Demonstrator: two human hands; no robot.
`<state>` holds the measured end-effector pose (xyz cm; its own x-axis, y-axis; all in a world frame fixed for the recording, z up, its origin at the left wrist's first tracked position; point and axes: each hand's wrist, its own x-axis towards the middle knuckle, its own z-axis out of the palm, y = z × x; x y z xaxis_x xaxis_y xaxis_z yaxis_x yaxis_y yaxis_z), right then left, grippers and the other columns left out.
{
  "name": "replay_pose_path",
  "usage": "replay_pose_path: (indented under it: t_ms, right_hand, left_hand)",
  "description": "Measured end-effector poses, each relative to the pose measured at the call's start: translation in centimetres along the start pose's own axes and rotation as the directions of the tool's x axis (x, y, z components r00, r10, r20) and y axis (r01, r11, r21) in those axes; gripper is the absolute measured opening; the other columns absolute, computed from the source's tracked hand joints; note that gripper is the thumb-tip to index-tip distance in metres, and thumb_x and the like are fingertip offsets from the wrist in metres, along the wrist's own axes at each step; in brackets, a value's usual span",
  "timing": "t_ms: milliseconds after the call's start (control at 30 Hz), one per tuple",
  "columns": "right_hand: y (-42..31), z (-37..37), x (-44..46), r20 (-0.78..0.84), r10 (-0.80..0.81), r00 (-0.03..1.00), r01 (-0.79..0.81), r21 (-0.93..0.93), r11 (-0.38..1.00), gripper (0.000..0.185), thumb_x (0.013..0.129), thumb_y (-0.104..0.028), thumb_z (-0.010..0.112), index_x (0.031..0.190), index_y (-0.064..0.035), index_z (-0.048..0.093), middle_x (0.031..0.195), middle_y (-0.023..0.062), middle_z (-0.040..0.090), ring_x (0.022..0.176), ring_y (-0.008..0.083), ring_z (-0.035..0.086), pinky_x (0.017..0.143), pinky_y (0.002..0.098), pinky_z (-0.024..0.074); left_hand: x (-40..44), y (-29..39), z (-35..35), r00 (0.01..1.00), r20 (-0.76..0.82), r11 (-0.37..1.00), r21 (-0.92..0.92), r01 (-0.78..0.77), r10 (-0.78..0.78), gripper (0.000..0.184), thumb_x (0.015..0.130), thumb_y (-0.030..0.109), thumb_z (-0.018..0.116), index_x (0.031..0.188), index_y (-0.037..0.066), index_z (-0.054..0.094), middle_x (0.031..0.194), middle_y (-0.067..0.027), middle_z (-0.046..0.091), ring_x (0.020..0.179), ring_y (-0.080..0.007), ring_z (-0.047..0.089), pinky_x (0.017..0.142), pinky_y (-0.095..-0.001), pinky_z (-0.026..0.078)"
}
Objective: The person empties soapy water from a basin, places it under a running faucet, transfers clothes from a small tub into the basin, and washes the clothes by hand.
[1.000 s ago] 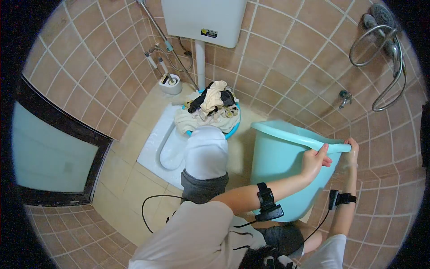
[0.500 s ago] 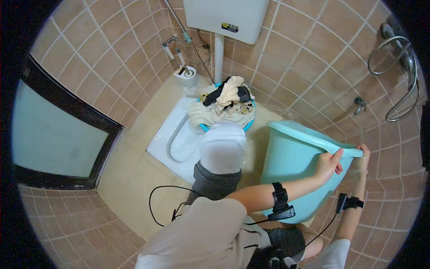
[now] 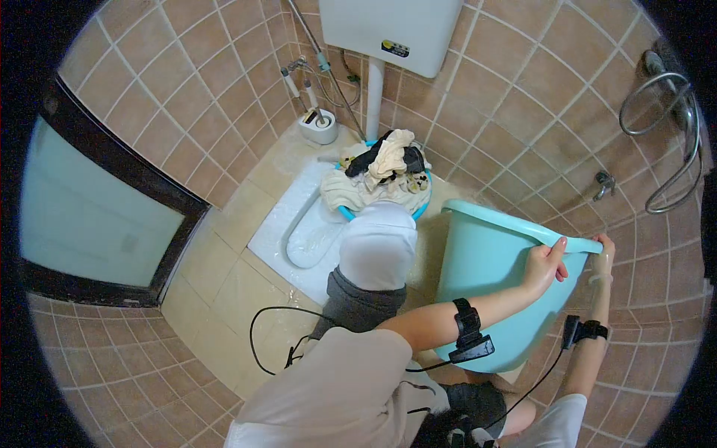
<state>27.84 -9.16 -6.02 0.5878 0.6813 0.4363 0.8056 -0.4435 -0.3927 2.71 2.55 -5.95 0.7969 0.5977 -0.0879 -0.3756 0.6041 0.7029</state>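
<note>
A turquoise tub (image 3: 493,291) is held at its rim by both hands, beside the tiled wall (image 3: 515,127). By the left hand (image 3: 544,267), the rim's near edge is gripped, with the thumb laid against it and the fingers curled just below. By the right hand (image 3: 603,254), the rim's right-hand end is clasped, the fingers being bent over it. Most of the tub is thus placed below and to the left of the fingers. Near the squat toilet (image 3: 265,239), clothes (image 3: 373,187) are heaped in a blue basin (image 3: 423,209), well apart from both hands.
</note>
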Motion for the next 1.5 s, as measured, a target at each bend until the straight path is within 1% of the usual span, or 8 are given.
replay_pose_path:
  t_ms: [933, 1100, 1167, 1267, 1333, 1400, 1433, 1500]
  right_hand:
    - [-2.8, 1.8, 2.8, 0.061, -0.011, 0.998, 0.016, -0.082, 0.996, 0.007, 0.068, -0.007, 0.05, 0.066, -0.0007, 0.051, 0.062, 0.0152, 0.051, 0.06, 0.0284, 0.05, 0.056, 0.0354, 0.0372]
    - [-5.2, 1.3, 3.0, 0.069, -0.042, 0.997, 0.05, -0.116, 0.992, 0.006, 0.069, -0.006, 0.05, 0.066, -0.0008, 0.051, 0.062, 0.0152, 0.053, 0.058, 0.0281, 0.05, 0.054, 0.0338, 0.0381]
    - [-5.2, 1.5, 3.1, 0.077, -0.019, 0.997, 0.029, -0.119, 0.993, 0.006, 0.07, -0.006, 0.051, 0.067, -0.0008, 0.052, 0.062, 0.0153, 0.053, 0.057, 0.0282, 0.05, 0.053, 0.0334, 0.0384]
    - [-4.7, 2.2, 3.6, 0.011, -0.182, 0.983, 0.18, -0.216, 0.96, 0.006, 0.07, -0.006, 0.051, 0.067, -0.0004, 0.052, 0.062, 0.0163, 0.054, 0.055, 0.0285, 0.05, 0.053, 0.034, 0.0388]
    - [-6.5, 2.1, 4.0, 0.118, -0.003, 0.993, 0.017, -0.116, 0.993, 0.009, 0.07, -0.007, 0.051, 0.066, 0.0002, 0.053, 0.062, 0.0183, 0.054, 0.056, 0.0287, 0.051, 0.054, 0.0355, 0.0393]
    - [-6.5, 2.8, 3.9, 0.08, -0.046, 0.996, 0.055, -0.117, 0.992, 0.01, 0.071, -0.007, 0.05, 0.065, 0.0001, 0.052, 0.061, 0.0178, 0.054, 0.056, 0.0285, 0.051, 0.054, 0.0352, 0.0396]
    - [-6.0, 3.2, 4.2, 0.083, -0.029, 0.996, 0.038, -0.119, 0.992, 0.009, 0.071, -0.006, 0.05, 0.065, -0.0001, 0.053, 0.062, 0.0175, 0.054, 0.056, 0.0282, 0.052, 0.054, 0.0346, 0.0397]
    - [-6.4, 3.3, 4.9, 0.084, -0.021, 0.996, 0.031, -0.122, 0.992, 0.008, 0.071, -0.005, 0.049, 0.064, -0.0004, 0.053, 0.062, 0.0172, 0.055, 0.057, 0.0278, 0.052, 0.054, 0.0341, 0.0399]
  left_hand:
    - [0.9, 1.8, -1.7, 0.998, -0.045, 0.998, -0.03, -0.053, 0.051, 0.057, 0.09, 0.046, 0.041, 0.083, -0.008, 0.058, 0.05, -0.0119, 0.054, 0.039, -0.0142, 0.05, 0.04, -0.0252, 0.041]
    - [0.8, 4.9, -3.1, 0.948, 0.12, 0.955, 0.08, 0.286, -0.294, 0.042, 0.091, 0.037, 0.044, 0.085, -0.002, 0.058, 0.062, -0.0131, 0.059, 0.045, -0.014, 0.053, 0.043, -0.0267, 0.043]
    - [-0.8, 8.0, -3.9, 0.957, 0.251, 0.976, 0.195, 0.095, -0.143, 0.034, 0.09, 0.031, 0.047, 0.086, -0.001, 0.058, 0.065, -0.0124, 0.06, 0.049, -0.0137, 0.054, 0.046, -0.0274, 0.045]
    - [-0.4, 12.1, -7.4, 0.835, 0.302, 0.77, 0.332, -0.545, 0.461, 0.018, 0.088, 0.017, 0.05, 0.088, 0.0, 0.058, 0.072, -0.0082, 0.062, 0.062, -0.013, 0.058, 0.056, -0.0274, 0.047]
    - [1.3, 15.4, -10.3, 0.84, 0.043, 0.699, 0.532, -0.477, 0.541, 0.019, 0.087, 0.019, 0.053, 0.089, 0.0, 0.058, 0.078, -0.0091, 0.063, 0.069, -0.018, 0.06, 0.062, -0.0289, 0.047]
    - [5.7, 14.3, -15.0, 0.637, 0.043, 0.305, 0.852, -0.426, 0.77, 0.033, 0.084, 0.032, 0.052, 0.077, 0.002, 0.062, 0.073, -0.0133, 0.063, 0.069, -0.0297, 0.06, 0.062, -0.0414, 0.046]
    - [6.5, 13.0, -16.8, 0.629, 0.044, 0.3, 0.852, -0.43, 0.776, 0.033, 0.084, 0.032, 0.052, 0.077, 0.002, 0.062, 0.073, -0.0133, 0.063, 0.069, -0.0297, 0.06, 0.062, -0.0414, 0.046]
    - [6.9, 11.3, -19.0, 0.957, -0.076, 0.258, 0.966, 0.0, 0.281, 0.043, 0.082, 0.039, 0.048, 0.069, 0.001, 0.063, 0.073, -0.0176, 0.062, 0.069, -0.038, 0.058, 0.065, -0.0461, 0.044]
